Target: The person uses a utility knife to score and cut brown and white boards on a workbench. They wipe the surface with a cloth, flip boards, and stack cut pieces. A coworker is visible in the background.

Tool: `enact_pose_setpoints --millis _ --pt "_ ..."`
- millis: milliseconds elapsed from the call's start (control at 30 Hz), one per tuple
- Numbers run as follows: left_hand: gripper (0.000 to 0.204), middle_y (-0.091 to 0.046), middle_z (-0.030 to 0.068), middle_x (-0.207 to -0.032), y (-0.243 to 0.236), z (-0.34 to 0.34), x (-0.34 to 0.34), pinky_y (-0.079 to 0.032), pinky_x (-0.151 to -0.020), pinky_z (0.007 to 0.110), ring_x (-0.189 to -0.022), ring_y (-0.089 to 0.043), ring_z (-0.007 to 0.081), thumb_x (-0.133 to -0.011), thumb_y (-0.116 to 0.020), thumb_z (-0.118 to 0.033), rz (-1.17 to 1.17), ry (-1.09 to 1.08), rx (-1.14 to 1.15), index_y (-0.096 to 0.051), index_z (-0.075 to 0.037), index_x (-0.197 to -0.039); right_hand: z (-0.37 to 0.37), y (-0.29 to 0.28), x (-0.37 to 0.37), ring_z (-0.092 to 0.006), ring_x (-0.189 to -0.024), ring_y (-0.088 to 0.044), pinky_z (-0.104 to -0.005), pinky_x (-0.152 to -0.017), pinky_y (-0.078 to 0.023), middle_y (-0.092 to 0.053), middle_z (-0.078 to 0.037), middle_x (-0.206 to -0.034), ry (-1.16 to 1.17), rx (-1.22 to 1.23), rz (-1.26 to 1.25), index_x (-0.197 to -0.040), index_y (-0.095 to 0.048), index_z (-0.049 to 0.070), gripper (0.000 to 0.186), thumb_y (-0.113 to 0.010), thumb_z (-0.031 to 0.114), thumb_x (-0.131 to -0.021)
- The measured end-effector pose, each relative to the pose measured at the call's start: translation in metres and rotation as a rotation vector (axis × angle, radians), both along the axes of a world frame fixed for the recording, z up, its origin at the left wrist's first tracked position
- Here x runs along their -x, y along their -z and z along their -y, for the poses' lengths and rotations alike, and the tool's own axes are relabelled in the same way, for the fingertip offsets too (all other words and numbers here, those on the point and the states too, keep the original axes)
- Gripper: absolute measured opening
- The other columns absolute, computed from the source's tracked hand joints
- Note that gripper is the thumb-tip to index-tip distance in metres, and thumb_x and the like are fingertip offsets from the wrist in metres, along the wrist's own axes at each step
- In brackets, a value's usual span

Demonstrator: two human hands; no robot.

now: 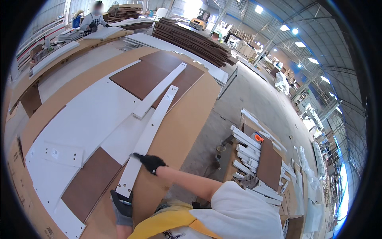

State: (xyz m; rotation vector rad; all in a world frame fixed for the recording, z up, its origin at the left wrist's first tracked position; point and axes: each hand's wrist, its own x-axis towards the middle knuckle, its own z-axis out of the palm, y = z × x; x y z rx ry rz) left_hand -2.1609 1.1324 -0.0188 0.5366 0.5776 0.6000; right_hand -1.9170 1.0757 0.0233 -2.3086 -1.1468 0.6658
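A long white board (pixel 148 133) with drilled holes lies slantwise across the large table. My left hand (pixel 122 206), in a dark and grey glove, is closed round its near end. My right hand (pixel 152 163), in a black glove, reaches over the board's right edge, its fingers together on the board. Beside it lies a second narrow white board (pixel 161 89), partly on brown panels (pixel 131 77). A wide white panel (pixel 87 107), a small white piece with holes (pixel 63 154) and another brown panel (pixel 89 185) lie to the left.
Brown cardboard (pixel 187 119) covers the table. At right, a lower stand holds white strips (pixel 248 155), a brown panel (pixel 269 165) and an orange tape dispenser (pixel 258 138). Stacked brown boards (pixel 191 40) and a forklift (pixel 199 20) stand behind; another person (pixel 94 22) works far left.
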Motion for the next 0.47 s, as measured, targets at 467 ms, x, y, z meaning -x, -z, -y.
enact_pose_setpoints --millis 467 --pt "0.056 -0.059 0.0130 -0.124 -0.007 0.006 -0.014 -0.042 -0.102 0.042 -0.114 -0.055 0.0276 -0.098 -0.038 -0.047 0.328 -0.032 0.306 -0.052 -0.001 -0.127 0.029 0.068 0.118 -0.0281 -0.109 -0.057 -0.0366 -0.097 -0.042 -0.060 -0.018 -0.118 -0.261 0.109 -0.347 -0.139 -0.046 0.016 0.044 -0.038 0.028 -0.097"
